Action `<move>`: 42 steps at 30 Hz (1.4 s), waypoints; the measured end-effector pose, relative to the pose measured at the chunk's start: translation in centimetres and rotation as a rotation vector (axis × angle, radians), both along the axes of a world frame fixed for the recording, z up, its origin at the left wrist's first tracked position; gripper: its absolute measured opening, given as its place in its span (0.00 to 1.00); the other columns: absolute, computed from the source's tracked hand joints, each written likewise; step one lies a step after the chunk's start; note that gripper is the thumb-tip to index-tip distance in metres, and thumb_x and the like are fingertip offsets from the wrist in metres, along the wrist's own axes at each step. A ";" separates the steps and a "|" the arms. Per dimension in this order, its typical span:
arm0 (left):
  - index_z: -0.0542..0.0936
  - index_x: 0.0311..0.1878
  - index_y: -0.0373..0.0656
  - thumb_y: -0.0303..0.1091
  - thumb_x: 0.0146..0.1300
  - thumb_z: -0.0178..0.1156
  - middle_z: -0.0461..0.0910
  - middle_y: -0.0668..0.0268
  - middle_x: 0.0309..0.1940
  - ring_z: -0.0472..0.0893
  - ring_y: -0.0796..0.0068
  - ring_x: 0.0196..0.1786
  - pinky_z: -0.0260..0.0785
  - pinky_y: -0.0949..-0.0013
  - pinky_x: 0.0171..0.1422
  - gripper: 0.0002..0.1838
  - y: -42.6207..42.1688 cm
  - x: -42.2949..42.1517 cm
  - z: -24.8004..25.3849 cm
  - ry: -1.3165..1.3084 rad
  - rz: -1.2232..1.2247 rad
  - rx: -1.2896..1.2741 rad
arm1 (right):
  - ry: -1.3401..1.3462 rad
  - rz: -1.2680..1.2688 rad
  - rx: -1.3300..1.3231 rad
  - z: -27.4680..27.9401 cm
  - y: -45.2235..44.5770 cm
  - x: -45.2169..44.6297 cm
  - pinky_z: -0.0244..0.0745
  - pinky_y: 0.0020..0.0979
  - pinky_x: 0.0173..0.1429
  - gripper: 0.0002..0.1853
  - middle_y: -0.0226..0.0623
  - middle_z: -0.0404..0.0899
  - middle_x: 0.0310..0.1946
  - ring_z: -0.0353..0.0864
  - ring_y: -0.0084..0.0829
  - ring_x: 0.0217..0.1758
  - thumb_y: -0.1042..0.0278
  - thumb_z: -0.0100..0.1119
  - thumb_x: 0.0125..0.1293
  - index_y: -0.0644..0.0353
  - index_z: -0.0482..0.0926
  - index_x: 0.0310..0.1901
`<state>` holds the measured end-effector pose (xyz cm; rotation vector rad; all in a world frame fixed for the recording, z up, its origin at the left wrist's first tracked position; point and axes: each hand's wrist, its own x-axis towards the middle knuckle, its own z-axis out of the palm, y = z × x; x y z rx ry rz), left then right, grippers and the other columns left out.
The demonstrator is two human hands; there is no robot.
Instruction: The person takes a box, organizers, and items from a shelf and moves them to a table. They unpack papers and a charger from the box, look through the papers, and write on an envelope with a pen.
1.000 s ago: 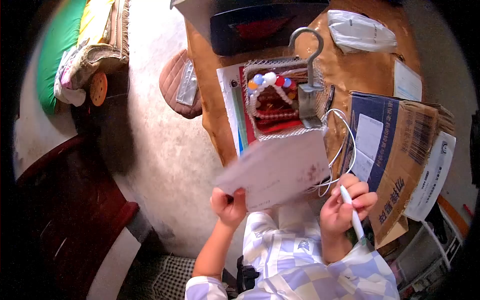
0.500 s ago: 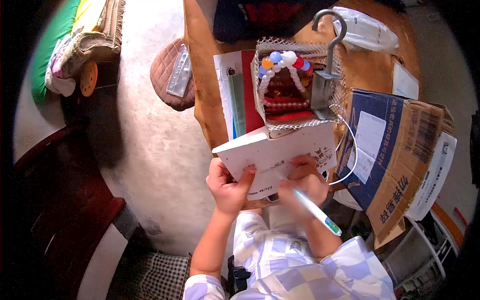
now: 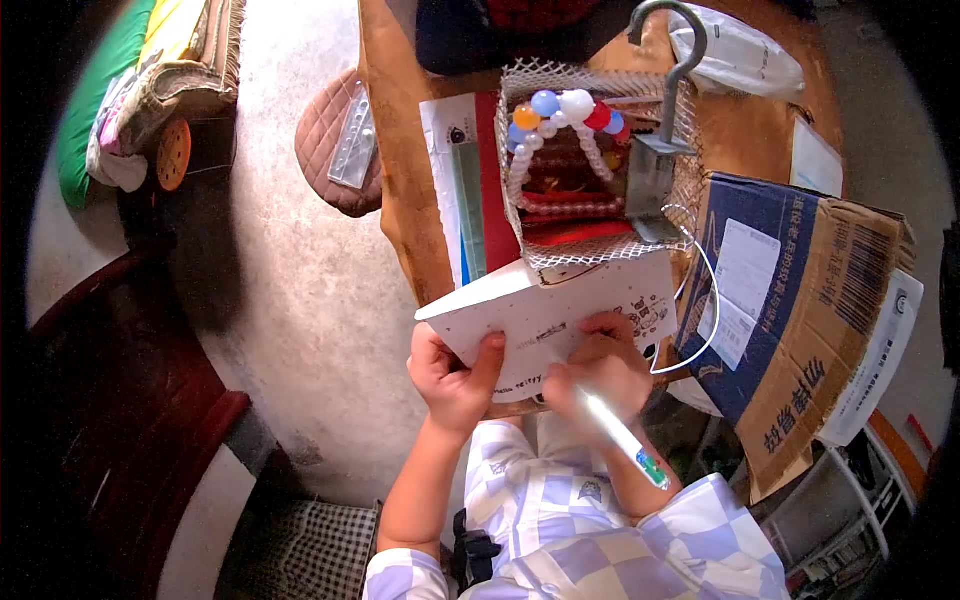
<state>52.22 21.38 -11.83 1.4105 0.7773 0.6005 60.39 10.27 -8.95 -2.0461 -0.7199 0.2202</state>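
A white booklet or folded card (image 3: 520, 320) with small drawings and handwriting is held up at the table's near edge. My left hand (image 3: 452, 378) grips its lower left side, thumb on the front face. On the right part of the page rests my right hand (image 3: 600, 380), closed round a white pen (image 3: 622, 435) with a green and blue end; the fingers are partly blurred. Just behind the booklet stands a mesh basket (image 3: 580, 258) with a string of coloured beads (image 3: 577, 104) and a metal clamp with a hook (image 3: 655, 185).
A cardboard box (image 3: 800, 330) stands to the right, a white cable (image 3: 716, 300) beside it. A plastic bag (image 3: 740, 55) lies at the back right. Papers (image 3: 445, 180) lie left of the basket. A round brown stool (image 3: 325, 135) carries a clear ruler case (image 3: 354, 140).
The booklet was swinging and blurred, and now stays steadier. My right hand, with the pen, has moved left from beside the booklet onto its page.
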 end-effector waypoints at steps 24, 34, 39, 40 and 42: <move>0.66 0.45 0.38 0.37 0.51 0.64 0.71 0.63 0.41 0.71 0.75 0.43 0.64 0.72 0.49 0.23 -0.1 -0.7 -0.4 0.035 -0.054 -0.088 | -0.032 -0.041 0.100 -0.6 0.3 0.1 0.72 0.34 0.32 0.12 0.33 0.68 0.17 0.71 0.36 0.23 0.83 0.59 0.34 0.59 0.67 0.20; 0.65 0.45 0.37 0.37 0.51 0.64 0.71 0.63 0.42 0.71 0.74 0.44 0.63 0.71 0.50 0.24 0.0 -0.9 -0.6 0.005 -0.065 -0.065 | -0.005 -0.033 0.123 -0.5 0.2 0.1 0.72 0.35 0.31 0.12 0.33 0.67 0.18 0.71 0.37 0.25 0.84 0.58 0.36 0.61 0.67 0.23; 0.65 0.47 0.37 0.38 0.51 0.64 0.71 0.63 0.42 0.71 0.74 0.44 0.63 0.72 0.50 0.25 0.0 -0.8 -0.5 0.015 -0.067 -0.063 | 0.007 -0.007 0.042 0.0 0.2 0.3 0.71 0.35 0.31 0.12 0.33 0.66 0.17 0.71 0.36 0.24 0.84 0.58 0.37 0.61 0.67 0.23; 0.65 0.47 0.37 0.38 0.51 0.64 0.71 0.63 0.42 0.71 0.74 0.44 0.63 0.72 0.50 0.25 0.0 -0.8 -0.5 0.015 -0.064 -0.066 | 0.006 -0.024 0.087 -0.3 0.1 0.2 0.71 0.35 0.32 0.12 0.33 0.66 0.17 0.70 0.36 0.24 0.84 0.57 0.37 0.61 0.67 0.23; 0.65 0.47 0.36 0.39 0.51 0.64 0.71 0.63 0.42 0.70 0.74 0.44 0.63 0.71 0.50 0.26 -0.1 -0.8 -0.5 0.015 -0.058 -0.076 | -0.003 -0.025 0.115 -0.4 0.1 0.3 0.71 0.36 0.32 0.11 0.34 0.66 0.17 0.69 0.35 0.22 0.84 0.57 0.37 0.61 0.66 0.23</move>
